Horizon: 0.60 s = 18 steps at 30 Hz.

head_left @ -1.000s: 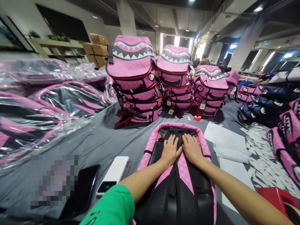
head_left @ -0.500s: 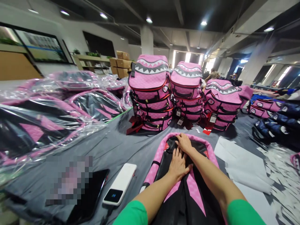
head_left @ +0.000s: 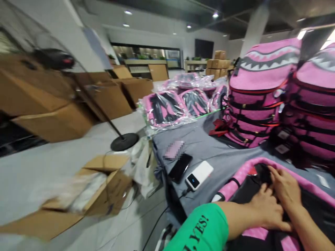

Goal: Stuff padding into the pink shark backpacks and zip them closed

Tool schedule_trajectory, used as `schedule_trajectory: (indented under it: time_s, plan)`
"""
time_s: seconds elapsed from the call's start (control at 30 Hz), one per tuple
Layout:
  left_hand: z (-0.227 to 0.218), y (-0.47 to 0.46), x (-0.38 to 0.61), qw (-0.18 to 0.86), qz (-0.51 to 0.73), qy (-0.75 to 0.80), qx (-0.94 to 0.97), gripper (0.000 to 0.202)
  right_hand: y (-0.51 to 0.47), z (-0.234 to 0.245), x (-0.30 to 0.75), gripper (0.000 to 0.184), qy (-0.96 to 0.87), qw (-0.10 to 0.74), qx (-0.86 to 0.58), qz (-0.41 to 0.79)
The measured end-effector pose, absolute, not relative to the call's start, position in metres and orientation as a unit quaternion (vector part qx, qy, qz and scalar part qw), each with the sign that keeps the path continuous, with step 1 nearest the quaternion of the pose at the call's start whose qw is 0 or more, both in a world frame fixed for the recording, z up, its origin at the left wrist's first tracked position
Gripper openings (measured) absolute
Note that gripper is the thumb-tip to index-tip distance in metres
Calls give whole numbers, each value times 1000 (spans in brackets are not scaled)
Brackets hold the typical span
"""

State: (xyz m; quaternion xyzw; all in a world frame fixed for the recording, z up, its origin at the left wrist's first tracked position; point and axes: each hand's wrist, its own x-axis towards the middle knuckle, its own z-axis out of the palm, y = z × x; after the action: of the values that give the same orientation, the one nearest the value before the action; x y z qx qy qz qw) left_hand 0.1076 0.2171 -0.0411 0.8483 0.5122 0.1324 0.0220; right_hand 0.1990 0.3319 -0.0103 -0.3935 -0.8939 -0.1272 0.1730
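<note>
A pink-and-black backpack (head_left: pixel 244 172) lies back panel up on the grey-covered table, cut off by the frame's lower right. My left hand (head_left: pixel 268 209) rests on the black panel, fingers stretched toward the top and thumb pointing right. Just beyond and to the right, my right hand (head_left: pixel 288 190) has its fingers curled onto the black material near the top edge; its fingertips are partly blurred. Left of the backpack are a white power bank (head_left: pixel 203 172) with a lit display and a cable, and a dark phone (head_left: pixel 181 168).
Stacked pink backpacks (head_left: pixel 261 82) stand behind on the table, with plastic-wrapped backpacks (head_left: pixel 167 108) at its far left. On the floor are an open carton (head_left: pixel 112 190), large cardboard boxes (head_left: pixel 110 99) and a stand with a round base (head_left: pixel 125 141). A cable hangs beside the table.
The view has swung left, bringing the floor and boxes into sight; the backpack and both hands now appear further right. The hands keep nearly the same places on the backpack.
</note>
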Motion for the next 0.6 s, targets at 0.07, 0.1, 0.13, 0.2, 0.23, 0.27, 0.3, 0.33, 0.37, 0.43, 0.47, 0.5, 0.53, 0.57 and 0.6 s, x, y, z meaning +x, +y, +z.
schedule_trajectory:
  time_s: [0.07, 0.1, 0.13, 0.2, 0.23, 0.27, 0.3, 0.33, 0.37, 0.43, 0.47, 0.5, 0.53, 0.57, 0.6]
  plan:
    - [-44, 226, 107, 35, 116, 511, 851, 73, 346, -23, 202, 27, -890, 171, -395, -151]
    - [-45, 228, 107, 42, 108, 511, 852, 72, 350, -27, 202, 26, -884, 168, -406, -159]
    - [-45, 230, 108, 45, 100, 510, 853, 71, 353, -29, 202, 25, -879, 163, -418, -162]
    - [-45, 230, 109, 42, 100, 507, 855, 70, 355, -30, 200, 25, -870, 159, -440, -153]
    - [-45, 229, 109, 33, 106, 507, 855, 72, 357, -30, 199, 25, -867, 159, -449, -143]
    - [-45, 228, 110, 22, 116, 509, 853, 74, 361, -29, 198, 26, -863, 159, -461, -128]
    - [-46, 226, 110, 9, 127, 513, 849, 77, 366, -29, 197, 26, -857, 155, -480, -106]
    - [-47, 224, 110, -7, 139, 519, 844, 81, 372, -29, 196, 26, -847, 145, -506, -78]
    - [-48, 223, 110, -23, 152, 526, 836, 84, 379, -28, 195, 25, -834, 128, -535, -46]
    - [-50, 221, 111, -43, 175, 542, 821, 90, 393, -29, 193, 22, -809, 88, -581, 17]
    - [-50, 222, 111, -44, 187, 547, 815, 92, 398, -29, 191, 20, -804, 72, -589, 47]
    - [-51, 223, 111, -41, 196, 551, 810, 93, 400, -29, 189, 19, -802, 64, -590, 68]
    - [-52, 225, 111, -31, 197, 551, 811, 92, 399, -28, 186, 18, -805, 65, -585, 75]
    - [-52, 227, 111, -16, 189, 544, 817, 88, 395, -27, 184, 20, -810, 72, -579, 64]
    - [-52, 229, 112, 2, 174, 535, 827, 80, 388, -27, 183, 24, -818, 89, -568, 39]
